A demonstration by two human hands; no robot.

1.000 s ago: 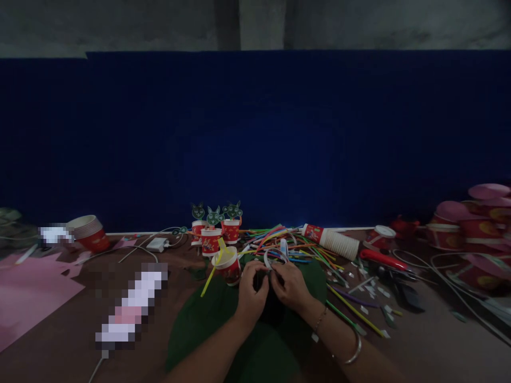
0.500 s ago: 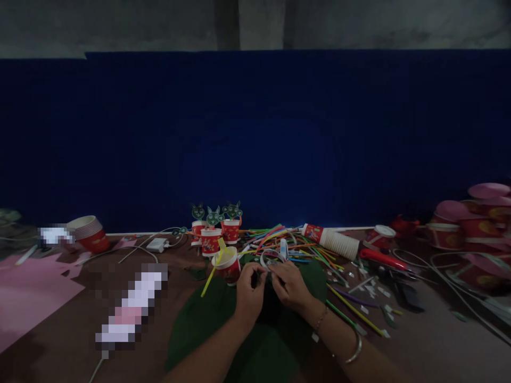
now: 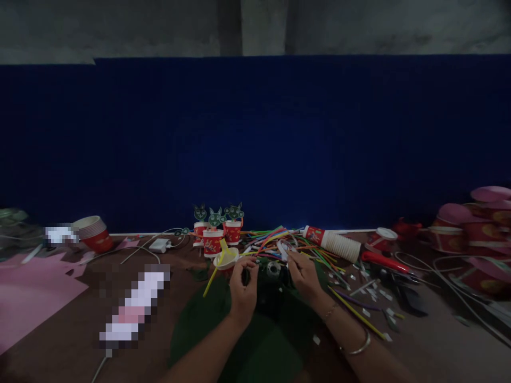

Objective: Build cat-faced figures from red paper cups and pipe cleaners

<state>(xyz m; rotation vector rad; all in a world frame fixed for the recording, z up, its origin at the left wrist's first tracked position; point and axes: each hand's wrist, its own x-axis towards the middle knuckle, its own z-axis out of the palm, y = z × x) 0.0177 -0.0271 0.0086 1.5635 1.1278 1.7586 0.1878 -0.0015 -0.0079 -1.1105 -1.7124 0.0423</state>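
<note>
My left hand (image 3: 243, 287) is closed in a pinch beside a paper cup (image 3: 227, 258) with yellow straws fixed to it. Whatever sits between its fingertips is too small to make out. My right hand (image 3: 305, 274) grips what looks like a roll of clear tape (image 3: 284, 249), partly hidden by the fingers. Between the hands, a grey ring-shaped thing (image 3: 273, 269) lies by a dark object I cannot make out. Green paper (image 3: 239, 340) spreads beneath both hands.
Behind lie many coloured straws (image 3: 275, 236), three red cups with green animal heads (image 3: 213, 242), and a toppled cup stack (image 3: 339, 244). A red-handled tool (image 3: 385, 261) and white scraps are at right. Pink paper (image 3: 32, 298), a charger (image 3: 160, 245) and another cup stack (image 3: 93, 234) stand left.
My hands have moved apart; they were together at the tape roll. The right hand has gone right with the roll, and the left hand slightly left. The grey ring now shows between them.
</note>
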